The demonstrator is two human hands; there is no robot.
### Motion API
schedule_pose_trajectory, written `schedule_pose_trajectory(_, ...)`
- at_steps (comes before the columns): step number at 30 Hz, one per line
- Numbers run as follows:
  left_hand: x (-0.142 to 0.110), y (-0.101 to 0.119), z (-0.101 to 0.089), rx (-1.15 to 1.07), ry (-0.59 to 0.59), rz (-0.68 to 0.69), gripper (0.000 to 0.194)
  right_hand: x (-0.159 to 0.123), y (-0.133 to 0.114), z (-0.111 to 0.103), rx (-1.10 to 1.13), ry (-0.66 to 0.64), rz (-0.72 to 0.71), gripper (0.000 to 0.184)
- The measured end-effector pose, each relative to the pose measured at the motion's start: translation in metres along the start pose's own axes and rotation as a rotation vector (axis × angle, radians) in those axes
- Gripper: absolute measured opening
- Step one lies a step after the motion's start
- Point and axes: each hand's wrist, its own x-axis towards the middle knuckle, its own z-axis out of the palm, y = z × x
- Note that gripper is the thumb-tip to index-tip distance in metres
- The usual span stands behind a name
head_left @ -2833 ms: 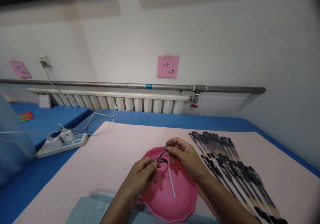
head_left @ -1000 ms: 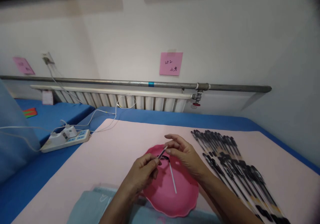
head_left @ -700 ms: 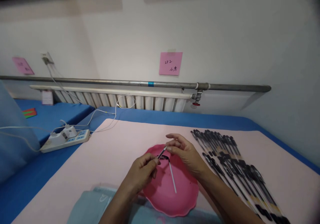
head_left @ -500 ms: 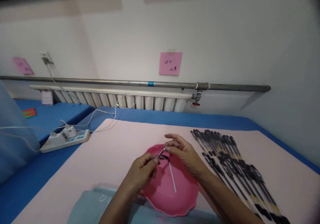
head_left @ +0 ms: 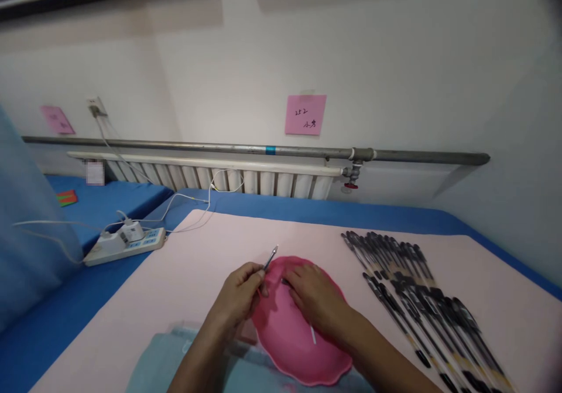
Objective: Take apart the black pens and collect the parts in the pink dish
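Note:
My left hand (head_left: pixel 239 296) pinches a slim pen barrel (head_left: pixel 269 259) between thumb and fingers. The barrel slants up to the right, its pointed, shiny tip free in the air. My right hand (head_left: pixel 318 299) is down over the pink scalloped plate (head_left: pixel 290 355), palm turned down. Its curled fingertips are on a small black pen part (head_left: pixel 286 282) on the plate; its exact kind is unclear. From under the right hand pokes the end of a thin white tube (head_left: pixel 313 334), the rest of it covered.
Two rows of black pens (head_left: pixel 390 252) lie to the right on the pale pink sheet (head_left: pixel 211 252). A light blue cloth (head_left: pixel 162 358) lies partly under the plate. On the left are a power strip (head_left: pixel 127 249) with chargers and white cables. A radiator (head_left: pixel 246 182) stands behind.
My right hand has left the barrel's tip and come down onto the black pen part on the plate. My left hand has shifted slightly left, the barrel now tilted more upright.

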Motion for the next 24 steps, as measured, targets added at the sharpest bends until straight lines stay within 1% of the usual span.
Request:
schedule_pose_trajectory(1,-0.001,0.000,0.000,0.001,0.001,0.005,0.017,0.000,0.000,0.001,0.037,0.010,0.005,0.021)
schedule_pose_trajectory(4,-0.002,0.002,0.001,-0.003,0.006,0.018,0.020,0.001,0.001,-0.002,0.244,0.073,0.053,0.019)
schedule_pose_trajectory(6,-0.002,0.004,0.000,0.008,0.001,0.022,0.021,0.003,0.004,-0.009,0.378,0.128,0.100,0.020)
schedule_pose_trajectory(10,-0.001,0.004,-0.003,0.070,-0.038,0.013,0.022,0.007,0.010,-0.026,0.639,0.222,0.228,0.030)
schedule_pose_trajectory(13,0.001,0.002,-0.005,0.150,-0.061,0.022,0.023,0.008,0.012,-0.034,0.781,0.256,0.278,0.025)
schedule_pose_trajectory(15,0.000,0.000,-0.006,0.194,-0.089,0.036,0.023,0.008,0.011,-0.036,0.842,0.266,0.291,0.021)
schedule_pose_trajectory(18,-0.001,-0.002,-0.006,0.238,-0.124,0.079,0.021,0.008,0.010,-0.037,0.891,0.296,0.301,0.019)
schedule_pose_trajectory(21,-0.001,-0.003,-0.006,0.249,-0.131,0.119,0.020,0.009,0.011,-0.036,0.900,0.351,0.310,0.017)
schedule_pose_trajectory(24,0.000,-0.005,-0.006,0.261,-0.152,0.110,0.022,0.009,0.013,-0.036,0.891,0.348,0.302,0.015)
